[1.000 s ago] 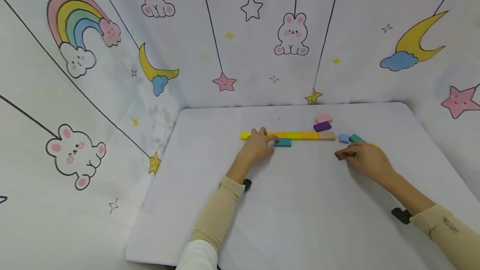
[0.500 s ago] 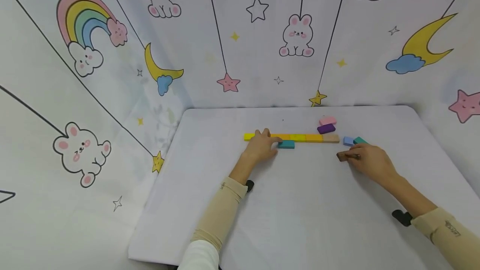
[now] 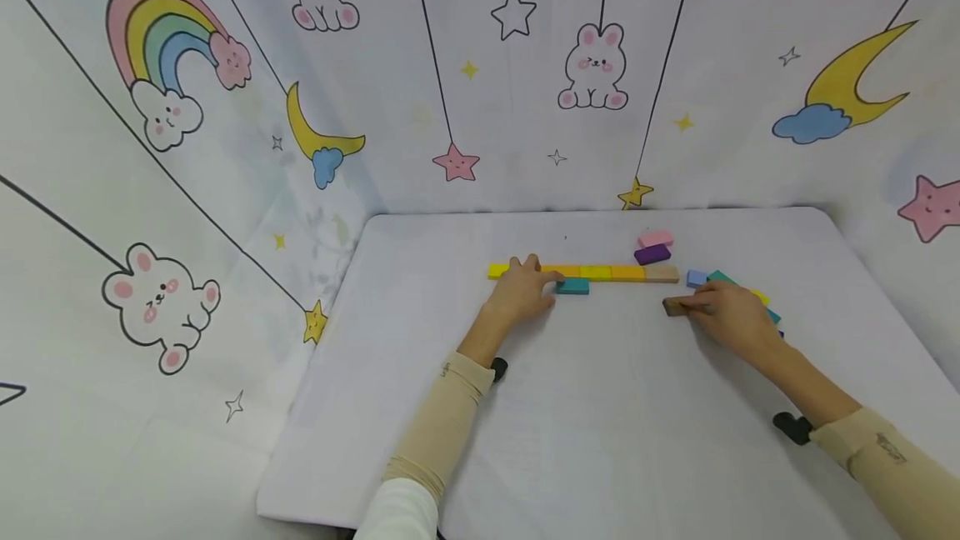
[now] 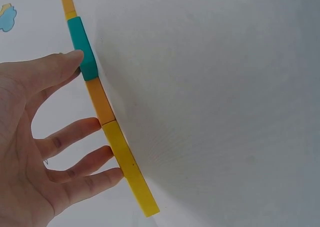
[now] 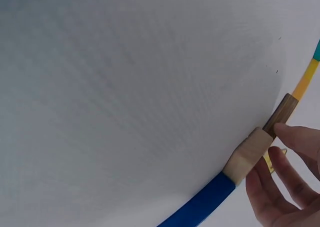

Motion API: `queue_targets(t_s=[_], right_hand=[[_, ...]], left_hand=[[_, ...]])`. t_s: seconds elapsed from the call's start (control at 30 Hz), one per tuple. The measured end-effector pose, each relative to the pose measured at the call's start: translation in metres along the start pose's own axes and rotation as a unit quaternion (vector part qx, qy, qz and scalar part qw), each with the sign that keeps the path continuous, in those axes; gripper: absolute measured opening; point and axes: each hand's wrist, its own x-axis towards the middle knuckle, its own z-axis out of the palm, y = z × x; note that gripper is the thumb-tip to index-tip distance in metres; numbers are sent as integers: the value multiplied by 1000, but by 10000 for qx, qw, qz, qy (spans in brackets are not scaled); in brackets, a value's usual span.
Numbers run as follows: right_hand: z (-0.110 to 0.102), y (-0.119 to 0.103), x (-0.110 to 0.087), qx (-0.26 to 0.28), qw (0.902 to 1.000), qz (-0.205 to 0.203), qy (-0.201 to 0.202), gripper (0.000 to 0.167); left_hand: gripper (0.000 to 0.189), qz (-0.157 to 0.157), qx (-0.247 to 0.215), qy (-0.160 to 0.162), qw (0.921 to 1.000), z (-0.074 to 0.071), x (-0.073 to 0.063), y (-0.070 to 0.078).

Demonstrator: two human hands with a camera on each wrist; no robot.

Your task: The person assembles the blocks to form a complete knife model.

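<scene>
Teal block (image 3: 573, 287): my left hand (image 3: 517, 292), fingers spread, perhaps steadies it.
Brown block (image 3: 674, 307): pinched in my right hand (image 3: 731, 319), toward right edge of table (image 3: 585, 423).

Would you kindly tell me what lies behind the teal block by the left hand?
In the head view, the row of yellow and orange blocks runs behind the teal block. Its near side there is covered by that block; the left hand hides another stretch.

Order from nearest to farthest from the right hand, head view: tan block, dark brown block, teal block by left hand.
1. Dark brown block, held in the right hand.
2. Tan block, right end of the row.
3. Teal block, leftmost, by the left hand.
</scene>
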Motion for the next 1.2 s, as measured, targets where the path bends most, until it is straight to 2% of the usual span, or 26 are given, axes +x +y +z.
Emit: queue_targets(t_s=[0.4, 0.67, 1.2], right_hand=[[7, -8, 10, 206, 9998, -2, 39, 21], [10, -16, 18, 327, 9991, 190, -189, 20], [17, -28, 37, 403, 9968, 239, -654, 22]], left_hand=[[44, 15, -126, 9, 9999, 1, 1, -1], [44, -25, -99, -1, 9999, -1, -1, 1], [44, -22, -58, 51, 10000, 0, 0, 0]])
